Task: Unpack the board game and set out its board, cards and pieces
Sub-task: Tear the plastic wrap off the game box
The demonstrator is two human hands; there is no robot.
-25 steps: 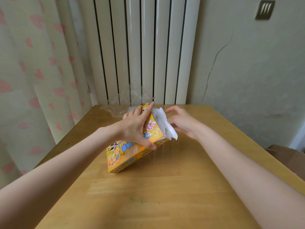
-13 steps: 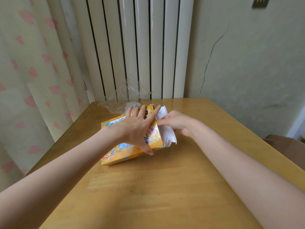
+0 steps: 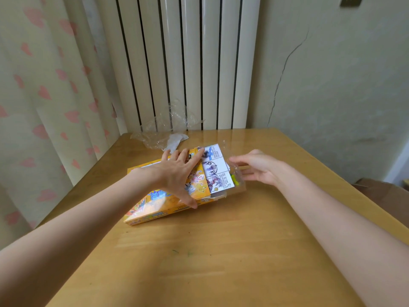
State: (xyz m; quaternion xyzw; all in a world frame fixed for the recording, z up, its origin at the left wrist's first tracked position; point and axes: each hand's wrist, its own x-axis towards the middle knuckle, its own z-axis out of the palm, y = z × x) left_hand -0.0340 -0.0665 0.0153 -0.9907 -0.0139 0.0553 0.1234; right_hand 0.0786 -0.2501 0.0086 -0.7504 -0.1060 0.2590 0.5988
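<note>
My left hand (image 3: 177,173) lies flat, fingers spread, pinning the yellow box (image 3: 163,196) to the tabletop (image 3: 221,251) while my right hand (image 3: 259,169), seemingly released, draws out bagged cards (image 3: 218,169).

I see a light wooden table (image 3: 221,251) with a glossy top, its far edge set against a white ribbed radiator. Lying flat on it, near the middle toward the far side, is the yellow-orange game box (image 3: 159,202), its open end pointing right, with a printed sheet (image 3: 215,168) sliding partly out. Crumpled clear plastic wrap (image 3: 155,136) sits at the table's far left corner, a white scrap of paper (image 3: 176,140) just beside it.
</note>
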